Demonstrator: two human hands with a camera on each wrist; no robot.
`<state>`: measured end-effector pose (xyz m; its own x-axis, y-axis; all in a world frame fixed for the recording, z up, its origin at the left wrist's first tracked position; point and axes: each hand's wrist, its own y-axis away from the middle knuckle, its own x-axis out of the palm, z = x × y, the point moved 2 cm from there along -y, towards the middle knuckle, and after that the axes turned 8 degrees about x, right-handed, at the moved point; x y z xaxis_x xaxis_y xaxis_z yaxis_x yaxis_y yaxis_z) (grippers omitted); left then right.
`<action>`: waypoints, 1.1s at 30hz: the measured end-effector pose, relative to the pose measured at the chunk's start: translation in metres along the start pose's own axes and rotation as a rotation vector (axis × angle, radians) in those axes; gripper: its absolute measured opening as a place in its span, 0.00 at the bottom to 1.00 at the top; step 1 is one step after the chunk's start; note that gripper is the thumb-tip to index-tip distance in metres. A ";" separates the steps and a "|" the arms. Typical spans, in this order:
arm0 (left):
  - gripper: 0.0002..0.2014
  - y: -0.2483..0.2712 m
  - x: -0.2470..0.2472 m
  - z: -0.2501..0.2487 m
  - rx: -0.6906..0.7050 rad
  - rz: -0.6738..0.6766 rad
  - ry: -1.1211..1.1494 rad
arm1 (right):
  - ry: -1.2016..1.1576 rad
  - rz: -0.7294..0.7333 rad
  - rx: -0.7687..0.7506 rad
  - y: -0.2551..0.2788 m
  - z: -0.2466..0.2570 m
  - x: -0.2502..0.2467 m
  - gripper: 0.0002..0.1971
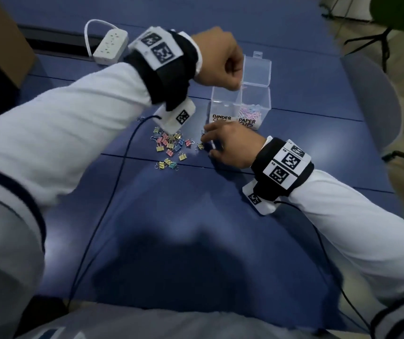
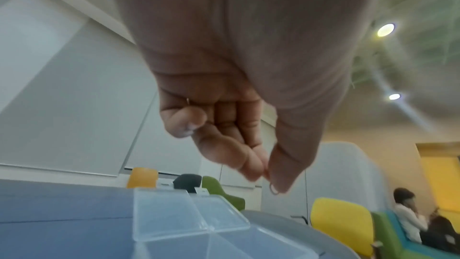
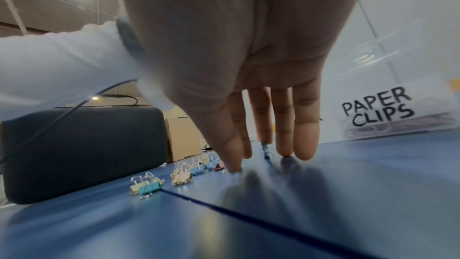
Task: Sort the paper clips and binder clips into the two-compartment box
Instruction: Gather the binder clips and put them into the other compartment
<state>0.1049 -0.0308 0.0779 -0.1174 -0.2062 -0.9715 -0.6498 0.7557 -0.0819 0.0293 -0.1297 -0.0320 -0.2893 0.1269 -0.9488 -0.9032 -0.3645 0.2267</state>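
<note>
L hand (image 1: pixel 216 58) hangs over the clear two-compartment box (image 1: pixel 241 107), fingers (image 2: pixel 231 145) curled in w/ thumb pinching a thin wire loop at the tip (looks like a paper clip (image 2: pixel 273 189), too blurred to be sure); a second bit of wire shows by the curled little finger. Box sits toward the worktop's (image 1: pixel 196 204) far edge, lid (image 1: pixel 257 69) open and leaning back. Its right compartment, marked PAPER CLIPS, holds pastel paper clips (image 1: pixel 251 112); the left one, marked BINDER CLIPS, shows nothing clear inside. R hand (image 1: pixel 232 145) is low on the worktop just in front of the box, fingers (image 3: pixel 306 139) straight and spread, tips on or just above the surface, holding nothing; a small blue clip (image 3: pixel 266 150) lies b/w them. Binder clips (image 1: pixel 170 145) (yellow, pink, blue, green) lie scattered just left of the R hand, mid-worktop. White power strip (image 1: pixel 110 46) near the far left edge.
</note>
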 end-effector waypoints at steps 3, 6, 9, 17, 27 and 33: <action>0.10 -0.038 0.018 -0.009 0.012 0.044 -0.017 | 0.006 -0.007 -0.009 0.008 -0.003 0.001 0.14; 0.09 -0.053 0.030 -0.008 0.020 0.060 -0.036 | 0.013 -0.027 -0.044 0.015 -0.006 0.001 0.14; 0.10 -0.042 0.032 0.006 0.015 0.064 -0.033 | -0.009 -0.056 -0.063 0.018 -0.009 0.002 0.14; 0.07 0.079 0.018 0.073 -0.206 -0.022 -0.010 | -0.038 -0.093 -0.084 0.008 -0.002 -0.008 0.18; 0.18 0.145 0.064 0.115 -0.348 0.178 -0.009 | -0.128 -0.067 0.003 -0.019 0.016 -0.009 0.13; 0.18 0.128 0.073 0.091 -0.225 0.225 0.072 | -0.313 -0.055 0.142 -0.018 0.009 -0.002 0.08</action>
<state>0.0814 0.1076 -0.0239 -0.3245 -0.0986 -0.9407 -0.7503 0.6324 0.1925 0.0429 -0.1150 -0.0322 -0.3019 0.4275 -0.8521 -0.9490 -0.2195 0.2262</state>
